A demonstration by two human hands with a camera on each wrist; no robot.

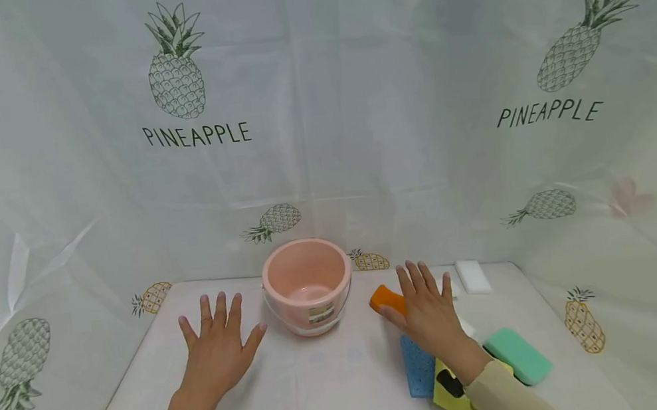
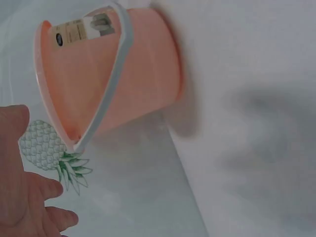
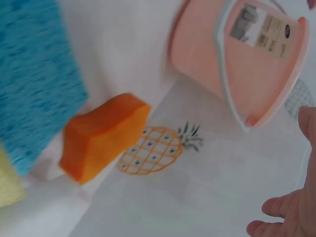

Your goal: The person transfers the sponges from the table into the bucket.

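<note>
A pink bucket [image 1: 308, 287] with a white handle and a paper label stands upright near the back of the table. To its left, my left hand [image 1: 216, 350] is held palm down with the fingers spread, and nothing is in it. My right hand [image 1: 432, 311] hovers over the sponges at the right, its fingers also straight and spread. Close by its thumb lies an orange sponge [image 1: 384, 299]. A blue sponge [image 1: 417, 366], a yellow sponge [image 1: 454, 400] and a green sponge [image 1: 519, 355] lie about the right wrist, which partly hides the yellow one.
A white block-shaped sponge [image 1: 473, 276] lies at the table's back right. Another white piece [image 1: 467, 327] shows partly beneath the right hand. The white-covered table [image 1: 324, 392] meets a hanging pineapple-print sheet [image 1: 380, 126] behind and at both sides.
</note>
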